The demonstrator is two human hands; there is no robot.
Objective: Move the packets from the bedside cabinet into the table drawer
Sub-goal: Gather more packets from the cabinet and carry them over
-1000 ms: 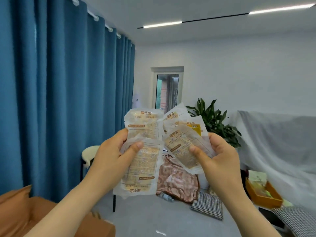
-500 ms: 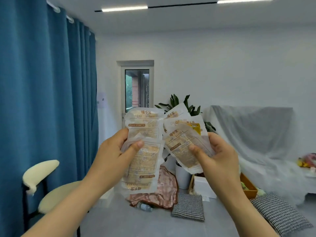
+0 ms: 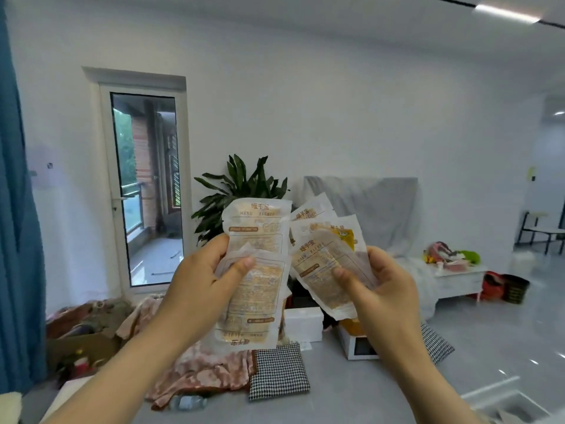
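One wide-angle camera sat at head height and faced forward across the room, almost level, toward the white far wall (image 3: 336, 117) with its glass door (image 3: 146, 191) and potted plant (image 3: 241, 191). Both forearms (image 3: 122, 371) ran up from the lower edge; the left hand (image 3: 201, 286) and right hand (image 3: 385, 289), gripping packets (image 3: 260, 289), sat close to the lens at mid-frame, the floor (image 3: 397, 377) low behind them

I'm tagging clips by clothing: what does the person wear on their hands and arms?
Nothing visible: left hand and right hand are ungloved, no ring showing, and both forearms run bare to the frame edge, with no sleeve, watch or bracelet.
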